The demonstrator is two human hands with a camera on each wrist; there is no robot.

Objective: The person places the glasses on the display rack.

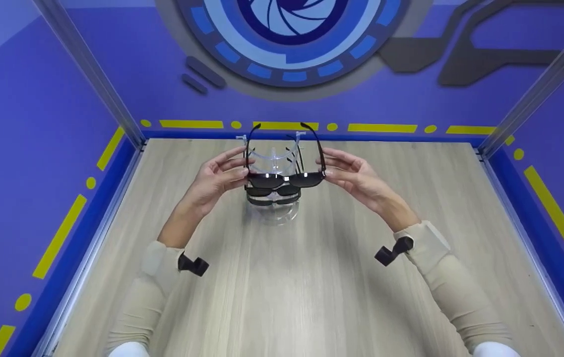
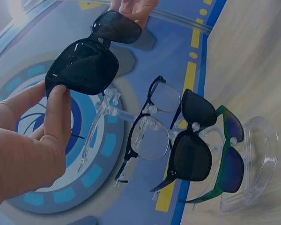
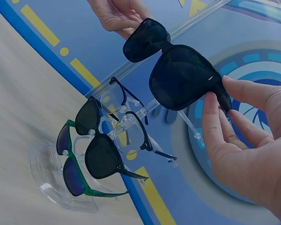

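Black sunglasses (image 1: 306,179) are held up in front of a clear plastic eyewear stand (image 1: 282,216), their temples open and pointing away from me. My left hand (image 1: 215,173) pinches the left hinge end between thumb and fingers. At the opposite hinge, my right hand (image 1: 358,176) pinches the frame the same way. Both wrist views show three pairs on the stand below: dark-framed glasses with clear lenses (image 2: 131,152), black sunglasses (image 2: 192,157) and green-framed sunglasses (image 2: 230,168) lowest. The held pair is apart from these, near the stand's top arms (image 2: 113,96).
The stand is on a wood-grain table (image 1: 282,287), towards its back edge. Blue printed panels (image 1: 386,104) with yellow marks enclose the back and sides. Metal posts (image 1: 98,84) rise at the back corners. A black wrist mount (image 1: 393,250) sticks out from each sleeve.
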